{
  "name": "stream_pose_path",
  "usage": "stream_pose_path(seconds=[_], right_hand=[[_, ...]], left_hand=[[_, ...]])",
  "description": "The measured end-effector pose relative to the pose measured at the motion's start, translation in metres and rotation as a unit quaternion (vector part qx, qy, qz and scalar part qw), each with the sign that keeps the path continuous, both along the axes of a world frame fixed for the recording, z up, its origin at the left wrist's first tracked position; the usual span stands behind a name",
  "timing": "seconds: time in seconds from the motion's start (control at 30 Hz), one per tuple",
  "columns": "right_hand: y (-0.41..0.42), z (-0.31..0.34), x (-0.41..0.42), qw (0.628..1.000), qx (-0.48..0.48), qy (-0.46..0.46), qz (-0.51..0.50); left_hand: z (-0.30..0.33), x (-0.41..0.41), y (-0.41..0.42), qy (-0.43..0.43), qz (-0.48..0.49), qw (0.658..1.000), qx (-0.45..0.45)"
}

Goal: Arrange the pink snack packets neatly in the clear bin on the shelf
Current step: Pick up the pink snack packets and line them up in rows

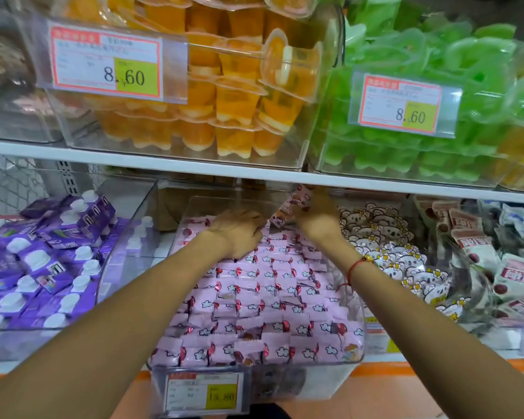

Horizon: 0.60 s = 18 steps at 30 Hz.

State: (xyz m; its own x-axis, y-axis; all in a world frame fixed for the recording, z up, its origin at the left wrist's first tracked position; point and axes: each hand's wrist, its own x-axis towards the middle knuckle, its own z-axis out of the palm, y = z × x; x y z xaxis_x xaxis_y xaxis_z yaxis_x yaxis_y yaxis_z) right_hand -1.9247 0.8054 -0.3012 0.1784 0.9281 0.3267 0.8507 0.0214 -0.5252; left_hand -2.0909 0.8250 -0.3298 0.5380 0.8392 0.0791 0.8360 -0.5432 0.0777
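Rows of pink snack packets (263, 300) fill the clear bin (357, 355) on the lower shelf, lying flat in tidy ranks from the front wall up towards the back, where the stack thins out and a gap appears to remain at the far end. 1 loose packet (288, 211) is held up above that far end, tilted, its long axis running from lower left to upper right, just under the edge of the upper shelf (164, 161). The right hand (318, 216) grips it, fingers curled around its right side, and is plainly the nearer hand to it; the packet lies just left of and above those fingers, so the coming move looks like a short drop down and leftward into the back row. The left hand (239, 231) rests palm down on the rear packets just left of the raised one, its fingers mostly hidden beyond the knuckles, apparently flat and pressing the stack level, though this cannot be told for sure. Both forearms reach in from the bottom corners, converging over the bin, and a red cord bracelet (356, 266) circles the right wrist. Purple pouches (52, 267) sit in the bin to the left, bear-print packets (384, 243) to the right, with orange jelly cups (224, 101) and green jelly cups (466, 86) above.
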Motion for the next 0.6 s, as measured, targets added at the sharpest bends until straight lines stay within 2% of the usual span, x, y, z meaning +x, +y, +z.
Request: stream_pose_path(seconds=[0.17,0.27,0.37,0.53,0.6], right_hand=[[0.010,0.000,0.003,0.994,-0.047,-0.010,0.102],[0.014,-0.009,-0.007,0.989,-0.033,-0.101,0.107],[0.016,-0.021,-0.018,0.970,-0.105,-0.189,0.109],[0.016,-0.013,-0.011,0.946,-0.189,-0.209,0.158],[0.007,-0.003,-0.004,0.945,-0.180,-0.208,0.175]], left_hand=[[0.003,-0.010,0.002,-0.007,0.023,1.000,-0.013],[0.004,-0.011,0.003,-0.044,0.030,0.997,-0.053],[0.005,-0.011,0.005,-0.060,0.031,0.995,-0.067],[0.006,-0.004,0.004,-0.080,0.013,0.995,-0.056],[0.003,0.002,0.003,-0.078,-0.002,0.995,-0.069]])
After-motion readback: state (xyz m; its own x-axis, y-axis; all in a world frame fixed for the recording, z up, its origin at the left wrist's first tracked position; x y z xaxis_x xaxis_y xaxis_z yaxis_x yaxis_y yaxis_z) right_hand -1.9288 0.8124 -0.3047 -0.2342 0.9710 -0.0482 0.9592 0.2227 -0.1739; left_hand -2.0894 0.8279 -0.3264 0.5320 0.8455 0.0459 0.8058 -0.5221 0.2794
